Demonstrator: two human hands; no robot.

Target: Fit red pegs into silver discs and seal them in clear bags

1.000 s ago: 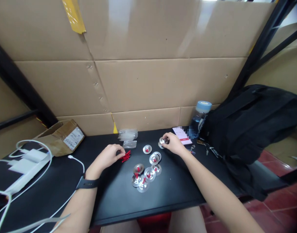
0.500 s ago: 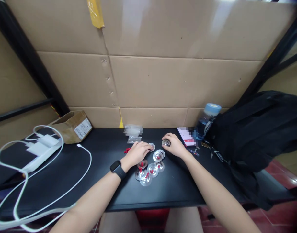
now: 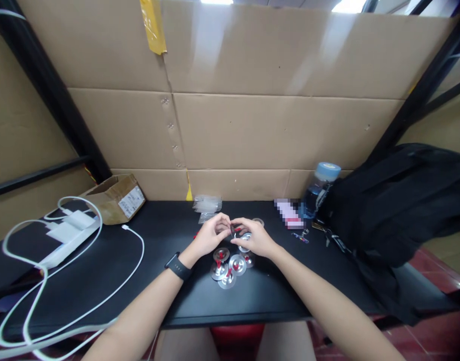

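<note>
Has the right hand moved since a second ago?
Yes: judged against the blue-capped bottle, the right hand has shifted left, away from it, toward the left hand.

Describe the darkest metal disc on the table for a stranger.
On the black table, find the left hand. Just below it in the picture lies the metal disc, with red at its centre; its darker face sets it apart from brighter silver neighbours.

Ceiling lights (image 3: 349, 6) glare above the cardboard wall (image 3: 237, 125) (pale streaks (image 3: 209, 37) run down it), and fine detail looks soft.
</note>
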